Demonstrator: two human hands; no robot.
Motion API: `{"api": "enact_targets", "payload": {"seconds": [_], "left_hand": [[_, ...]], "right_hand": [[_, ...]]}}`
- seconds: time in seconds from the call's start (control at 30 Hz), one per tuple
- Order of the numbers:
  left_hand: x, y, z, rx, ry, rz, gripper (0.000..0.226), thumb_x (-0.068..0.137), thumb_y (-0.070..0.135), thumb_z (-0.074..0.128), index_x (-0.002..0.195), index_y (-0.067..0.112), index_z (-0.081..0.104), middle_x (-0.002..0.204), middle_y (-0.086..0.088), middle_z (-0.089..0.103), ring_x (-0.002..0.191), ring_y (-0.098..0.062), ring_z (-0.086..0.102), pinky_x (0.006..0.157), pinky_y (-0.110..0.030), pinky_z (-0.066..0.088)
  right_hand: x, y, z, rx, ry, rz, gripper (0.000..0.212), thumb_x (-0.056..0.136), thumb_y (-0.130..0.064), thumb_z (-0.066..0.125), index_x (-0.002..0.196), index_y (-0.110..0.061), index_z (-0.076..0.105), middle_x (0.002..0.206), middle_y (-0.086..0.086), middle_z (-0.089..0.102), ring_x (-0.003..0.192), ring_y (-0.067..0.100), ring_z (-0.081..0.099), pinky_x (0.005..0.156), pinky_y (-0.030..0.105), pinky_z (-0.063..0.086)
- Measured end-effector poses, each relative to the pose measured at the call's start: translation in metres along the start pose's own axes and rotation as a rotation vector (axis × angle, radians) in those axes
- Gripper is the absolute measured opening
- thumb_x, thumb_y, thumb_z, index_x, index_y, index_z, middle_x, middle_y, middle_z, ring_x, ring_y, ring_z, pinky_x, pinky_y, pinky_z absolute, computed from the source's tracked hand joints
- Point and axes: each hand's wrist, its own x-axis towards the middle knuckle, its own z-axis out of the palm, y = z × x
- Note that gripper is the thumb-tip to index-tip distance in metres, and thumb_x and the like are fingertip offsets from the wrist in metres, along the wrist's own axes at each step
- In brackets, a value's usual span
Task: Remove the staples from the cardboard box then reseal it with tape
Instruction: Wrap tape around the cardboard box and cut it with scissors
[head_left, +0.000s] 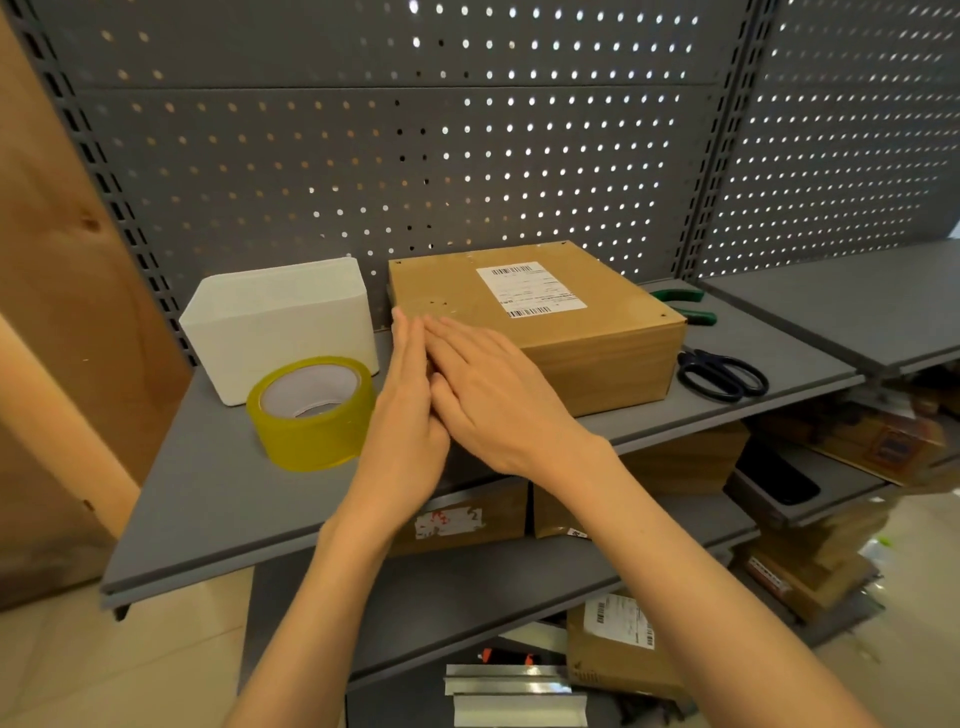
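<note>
Two flat hands, left hand (408, 410) and right hand (493, 395), press the cardboard box's (571, 332) near-left corner on the shelf (208, 499), neither grip closed. Smooth outward firmly so tape bonds; tape roll (311, 413) sits left.

Both bare forearms come in from the lower edge of the frame and meet near the middle. The left hand (408, 410) stands on its edge, fingers straight and together, pointing to the upper part of the frame. The right hand (493, 400) lies flat with the palm down, fingers straight and a little spread, pointing to the upper left. Its fingers touch the left hand's fingers
</note>
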Motion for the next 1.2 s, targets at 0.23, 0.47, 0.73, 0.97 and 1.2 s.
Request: {"api": "enact_targets", "payload": {"seconds": [0.23, 0.47, 0.73, 0.97, 1.2], "left_hand": [[-0.012, -0.007, 0.008, -0.07, 0.08, -0.123, 0.062, 0.098, 0.009, 0.039, 0.15, 0.017, 0.006, 0.144, -0.002, 0.04, 0.116, 0.0, 0.04, 0.084, 0.003, 0.028], [-0.012, -0.01, -0.003, 0.02, 0.102, -0.127, 0.049, 0.099, 0.015, 0.04, 0.146, 0.013, 0.028, 0.127, -0.004, 0.057, 0.102, -0.007, 0.054, 0.076, -0.003, 0.031], [-0.003, -0.004, 0.002, -0.079, 0.202, -0.084, 0.045, 0.102, 0.023, 0.029, 0.145, 0.012, 0.027, 0.148, 0.001, 0.034, 0.125, 0.004, 0.026, 0.091, 0.009, 0.017], [-0.006, -0.009, 0.021, -0.131, 0.311, -0.096, 0.044, 0.102, 0.02, 0.029, 0.145, 0.011, 0.027, 0.147, -0.002, 0.037, 0.123, 0.007, 0.03, 0.092, 0.007, 0.021], [-0.01, -0.007, 0.022, -0.015, 0.387, -0.074, 0.042, 0.1, 0.019, 0.034, 0.14, 0.01, 0.038, 0.13, -0.009, 0.058, 0.108, -0.012, 0.056, 0.079, 0.001, 0.035]], "right_hand": [[-0.001, -0.004, 0.006, -0.001, 0.017, 0.033, 0.059, 0.093, -0.028, 0.037, 0.146, -0.007, 0.023, 0.154, 0.009, 0.021, 0.143, 0.017, 0.015, 0.114, 0.026, 0.004], [0.003, -0.001, 0.002, 0.091, -0.003, 0.046, 0.053, 0.098, -0.032, 0.031, 0.146, -0.011, 0.026, 0.154, 0.005, 0.022, 0.142, 0.012, 0.016, 0.112, 0.022, 0.005], [0.004, 0.006, 0.013, 0.047, 0.193, 0.016, 0.038, 0.098, -0.029, 0.041, 0.131, -0.013, 0.052, 0.137, 0.005, 0.051, 0.129, 0.017, 0.045, 0.105, 0.026, 0.028], [0.002, 0.01, 0.022, -0.048, 0.301, -0.042, 0.038, 0.096, -0.027, 0.041, 0.124, -0.011, 0.059, 0.127, 0.007, 0.06, 0.118, 0.021, 0.056, 0.098, 0.032, 0.04], [0.003, 0.015, 0.023, -0.081, 0.313, -0.081, 0.037, 0.095, -0.029, 0.043, 0.125, -0.014, 0.059, 0.127, 0.005, 0.061, 0.117, 0.021, 0.057, 0.095, 0.032, 0.043]]}}
